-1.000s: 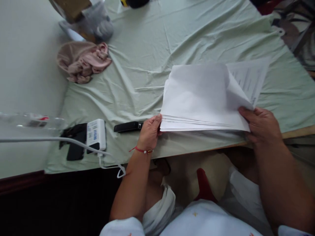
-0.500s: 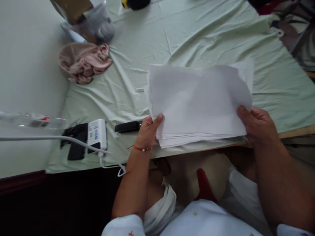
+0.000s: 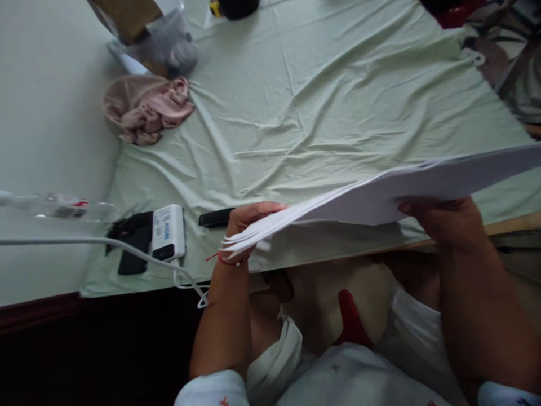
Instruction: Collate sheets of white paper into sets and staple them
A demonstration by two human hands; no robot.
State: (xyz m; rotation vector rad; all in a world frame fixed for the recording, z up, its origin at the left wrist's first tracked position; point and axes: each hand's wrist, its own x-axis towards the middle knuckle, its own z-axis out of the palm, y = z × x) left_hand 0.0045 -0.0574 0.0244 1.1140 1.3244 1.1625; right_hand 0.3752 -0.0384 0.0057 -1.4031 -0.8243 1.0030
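Note:
A stack of white paper sheets (image 3: 363,197) is tilted up steeply above the table's front edge, its long side slanting up to the right. My right hand (image 3: 448,220) is closed on the lower edge, thumb on the near face and fingers hidden behind. At the left end, my left hand (image 3: 247,217) holds the stack from behind, fingers stretched along its far side; the thumb is hidden by the sheets. Loose sheet ends fan out over my left wrist, near a red string bracelet (image 3: 232,261). A black stapler-like object (image 3: 214,217) lies just left of my left hand.
A pale green cloth (image 3: 338,84) covers the table. To the left are a white power bank (image 3: 168,231) with a cable, a black phone (image 3: 133,262), a clear plastic bottle (image 3: 63,207) and crumpled pink fabric (image 3: 152,110). A cardboard box (image 3: 127,20) stands at the back left.
The stack has turned from facing me nearly flat to steeply tilted, and its right end has swung out to the right. My left hand has shifted left, behind the sheets.

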